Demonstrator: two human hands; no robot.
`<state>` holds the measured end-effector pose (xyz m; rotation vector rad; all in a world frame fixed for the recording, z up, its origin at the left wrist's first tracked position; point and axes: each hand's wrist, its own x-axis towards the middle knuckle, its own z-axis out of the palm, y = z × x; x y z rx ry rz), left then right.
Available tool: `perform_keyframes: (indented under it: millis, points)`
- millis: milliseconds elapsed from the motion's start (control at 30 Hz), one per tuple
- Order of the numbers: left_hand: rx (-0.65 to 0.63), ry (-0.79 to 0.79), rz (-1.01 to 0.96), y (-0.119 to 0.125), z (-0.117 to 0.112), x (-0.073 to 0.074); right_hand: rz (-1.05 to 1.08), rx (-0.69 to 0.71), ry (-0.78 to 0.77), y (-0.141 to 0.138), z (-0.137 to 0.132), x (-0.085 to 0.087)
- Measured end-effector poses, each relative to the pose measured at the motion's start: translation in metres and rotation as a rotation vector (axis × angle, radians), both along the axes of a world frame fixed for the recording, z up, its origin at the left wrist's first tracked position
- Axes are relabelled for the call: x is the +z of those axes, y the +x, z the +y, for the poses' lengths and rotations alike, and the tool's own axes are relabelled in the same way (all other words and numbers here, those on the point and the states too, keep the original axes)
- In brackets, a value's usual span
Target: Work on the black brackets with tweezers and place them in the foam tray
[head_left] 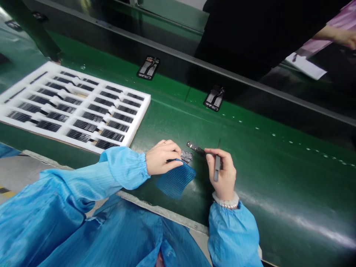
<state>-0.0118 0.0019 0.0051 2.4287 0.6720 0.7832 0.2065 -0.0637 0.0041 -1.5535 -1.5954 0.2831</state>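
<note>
My left hand [164, 157] is closed, its thumb pressing a corner of a blue perforated sheet [178, 180] that hangs toward me. Against its fingertips lie small dark patterned parts [187, 156]; whether they are gripped too, I cannot tell. My right hand [224, 170] is closed around a slim grey tool [217, 168] that looks like tweezers, with a thin dark tip past the fingers. Between its thumb and index fingertip is the end of a narrow black electronic part [195, 147] with small light and yellow spots, pointing toward my left hand.
A white foam tray [126, 139] of black strip parts stands on the green bench [264, 178] at left. Two open phone screen assemblies, one farther left [148, 68] and one nearer [214, 98], lie along the back. A co-worker's arm [333, 34] and white paper [306, 66] show at upper right.
</note>
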Motion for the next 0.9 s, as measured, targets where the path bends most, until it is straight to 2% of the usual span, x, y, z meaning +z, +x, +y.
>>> perform_keyframes:
  millis: [100, 167, 300, 467, 633, 800, 900]
  points:
    - [0.001, -0.056, -0.054, 0.001, -0.001, 0.002, 0.100, 0.210, -0.085, -0.012, -0.013, 0.008]
    - [-0.006, -0.092, -0.084, 0.001, -0.001, 0.003, 0.118, 0.274, -0.120, -0.018, -0.018, 0.010]
    - [-0.050, -0.172, -0.139, 0.001, -0.002, 0.005, 0.139, 0.252, -0.154, -0.022, -0.019, 0.010]
    - [-0.027, -0.233, -0.102, 0.000, -0.007, 0.006, 0.145, 0.207, -0.171, -0.022, -0.020, 0.012]
    - [-0.008, -0.309, -0.159, 0.002, -0.010, 0.009, 0.196, 0.218, -0.188, -0.025, -0.021, 0.014]
    - [-0.009, -0.437, -0.160, 0.003, -0.009, 0.009, 0.427, 0.078, -0.018, -0.024, -0.024, 0.011]
    - [-0.011, -0.502, -0.131, 0.002, -0.009, 0.008, 0.580, 0.137, 0.034, -0.024, -0.026, 0.008]
